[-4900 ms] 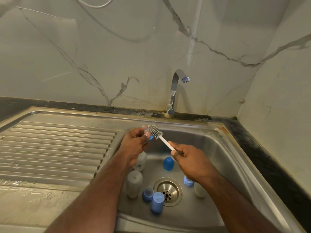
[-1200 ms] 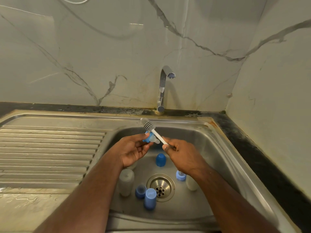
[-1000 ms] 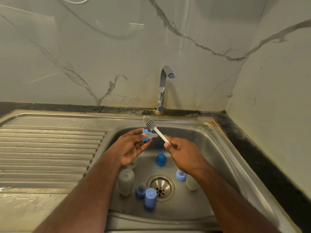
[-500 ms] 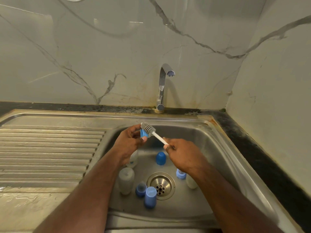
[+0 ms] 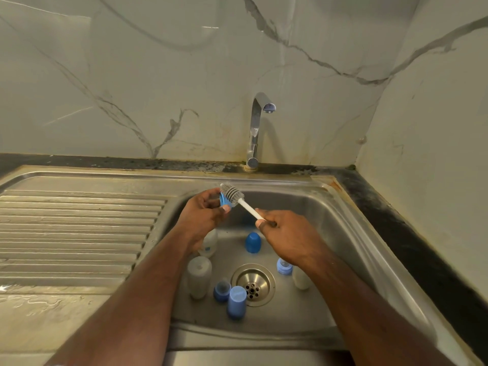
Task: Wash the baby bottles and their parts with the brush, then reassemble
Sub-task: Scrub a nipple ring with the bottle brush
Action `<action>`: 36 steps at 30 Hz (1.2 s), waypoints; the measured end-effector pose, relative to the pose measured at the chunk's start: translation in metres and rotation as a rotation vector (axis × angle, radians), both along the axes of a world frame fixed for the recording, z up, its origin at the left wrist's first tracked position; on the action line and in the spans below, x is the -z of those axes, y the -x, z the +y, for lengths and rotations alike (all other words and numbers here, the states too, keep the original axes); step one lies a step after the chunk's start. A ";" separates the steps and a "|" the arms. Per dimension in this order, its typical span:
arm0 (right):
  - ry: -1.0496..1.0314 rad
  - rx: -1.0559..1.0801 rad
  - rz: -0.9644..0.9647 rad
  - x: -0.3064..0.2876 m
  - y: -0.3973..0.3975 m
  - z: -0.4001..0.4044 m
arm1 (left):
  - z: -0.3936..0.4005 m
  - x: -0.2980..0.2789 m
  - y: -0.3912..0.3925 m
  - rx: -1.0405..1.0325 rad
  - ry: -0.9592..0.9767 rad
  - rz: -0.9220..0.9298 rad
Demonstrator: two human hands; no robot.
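Above the steel sink [image 5: 348,233], my left hand [image 5: 203,215] pinches a small blue bottle ring with its teat [image 5: 225,200]. My right hand [image 5: 287,236] grips the white handle of the grey bottle brush [image 5: 232,192], whose bristle head lies against the blue ring. On the sink floor stand two pale bottles [image 5: 199,276] [image 5: 301,278], a third bottle [image 5: 210,243] partly hidden by my left wrist, blue caps [image 5: 253,242] [image 5: 237,301] and blue rings [image 5: 221,290] [image 5: 284,266].
The drain [image 5: 253,283] sits in the middle of the sink floor. A chrome tap [image 5: 257,128] rises at the back wall, with no water running. The ribbed draining board [image 5: 76,233] spreads to the left; marble walls close the back and right.
The brush head has slid back and forth over the blue ring in my left hand. The ring was turned between my fingers. The parts in the sink stayed put.
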State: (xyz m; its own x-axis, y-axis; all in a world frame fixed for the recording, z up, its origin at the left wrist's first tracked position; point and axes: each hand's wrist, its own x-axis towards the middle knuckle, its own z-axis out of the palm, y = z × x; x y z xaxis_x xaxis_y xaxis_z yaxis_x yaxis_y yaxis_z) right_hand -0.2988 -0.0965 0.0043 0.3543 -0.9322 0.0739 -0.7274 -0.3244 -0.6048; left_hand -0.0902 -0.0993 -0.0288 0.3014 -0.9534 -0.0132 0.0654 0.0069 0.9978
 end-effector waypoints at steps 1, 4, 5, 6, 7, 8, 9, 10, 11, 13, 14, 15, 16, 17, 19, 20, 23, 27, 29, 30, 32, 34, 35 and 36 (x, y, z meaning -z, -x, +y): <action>0.006 0.006 0.011 0.001 0.000 -0.002 | 0.000 -0.001 0.000 -0.007 0.003 0.064; 0.033 0.059 0.056 0.001 0.004 -0.009 | 0.003 -0.006 0.002 -0.046 0.005 0.165; 0.035 0.055 0.037 0.000 0.003 -0.009 | 0.003 -0.006 0.002 -0.052 0.000 0.178; 0.031 0.038 0.010 -0.001 0.002 -0.006 | 0.003 -0.006 0.002 -0.048 -0.003 0.202; 0.024 0.018 -0.005 -0.002 0.001 -0.003 | 0.002 -0.006 0.001 -0.041 -0.003 0.243; 0.022 0.009 0.002 -0.002 0.000 -0.001 | 0.001 -0.006 0.000 -0.038 0.000 0.290; 0.031 0.015 0.027 -0.002 0.000 -0.002 | 0.001 -0.006 -0.001 -0.038 0.001 0.321; 0.042 0.041 0.062 -0.002 0.001 -0.004 | 0.001 -0.006 -0.002 -0.044 -0.003 0.331; 0.050 0.074 0.091 -0.004 0.004 -0.007 | 0.002 -0.007 -0.001 -0.046 -0.009 0.330; 0.055 0.110 0.087 -0.008 0.009 -0.011 | 0.003 -0.007 0.000 -0.049 -0.034 0.312; 0.048 0.111 0.067 -0.010 0.012 -0.011 | 0.004 -0.007 0.001 -0.050 -0.050 0.295; 0.042 0.105 0.050 -0.012 0.014 -0.010 | 0.003 -0.007 0.002 -0.053 -0.069 0.270; 0.035 0.098 0.044 -0.013 0.017 -0.009 | 0.003 -0.006 0.003 -0.054 -0.085 0.240; 0.026 0.094 0.040 -0.013 0.019 -0.008 | 0.003 -0.005 0.005 -0.050 -0.100 0.218; 0.009 0.092 0.041 -0.013 0.021 -0.008 | 0.002 -0.002 0.007 -0.014 -0.115 0.190; 0.002 0.091 0.043 -0.012 0.022 -0.009 | 0.002 0.000 0.008 0.006 -0.124 0.154; -0.004 0.087 0.043 -0.012 0.023 -0.010 | 0.004 0.002 0.014 0.056 -0.164 -0.069; -0.015 0.086 0.070 -0.007 0.024 -0.014 | 0.000 0.004 0.019 0.018 -0.137 -0.409; -0.025 0.099 0.089 -0.005 0.025 -0.018 | -0.005 0.008 0.019 0.013 -0.158 -0.600; -0.030 0.108 0.102 -0.003 0.026 -0.020 | -0.007 0.011 0.020 0.029 -0.177 -0.681; -0.048 0.124 0.143 -0.001 0.028 -0.024 | -0.012 0.014 0.021 0.075 -0.205 -0.818; -0.067 0.138 0.195 0.003 0.028 -0.027 | -0.018 0.015 0.022 0.114 -0.218 -0.973; -0.077 0.141 0.219 0.004 0.028 -0.028 | -0.021 0.015 0.023 0.128 -0.227 -1.055; -0.084 0.141 0.242 0.005 0.027 -0.029 | -0.025 0.016 0.023 0.137 -0.234 -1.125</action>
